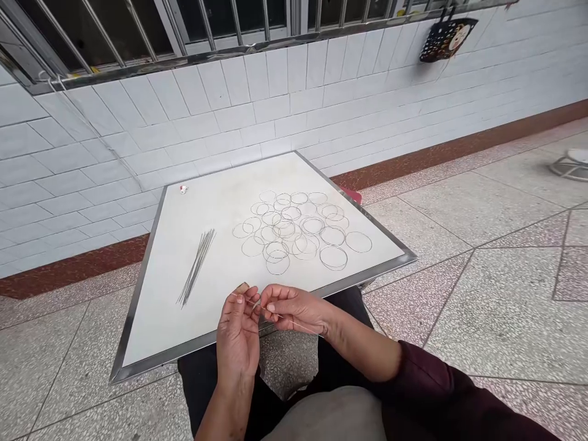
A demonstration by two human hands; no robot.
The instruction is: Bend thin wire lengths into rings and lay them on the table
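Observation:
Both my hands meet above the table's near edge, with a thin wire (296, 323) running between them. My left hand (239, 334) pinches one part of it between thumb and fingers; a tan wrap or pad (242, 287) shows on a fingertip. My right hand (294, 306) grips the wire close by, and its loose end sticks out below the palm toward my wrist. Several wire rings (298, 229) lie overlapping on the white tabletop beyond my hands. To their left rests a bundle of straight wires (197, 266).
The white table (206, 208) has a grey metal rim and stands against a tiled wall (220, 131). A small white and red item (184, 189) lies at its far left corner. A dark patterned bag (448, 40) hangs from the window bars. A round stool (572, 162) stands far right.

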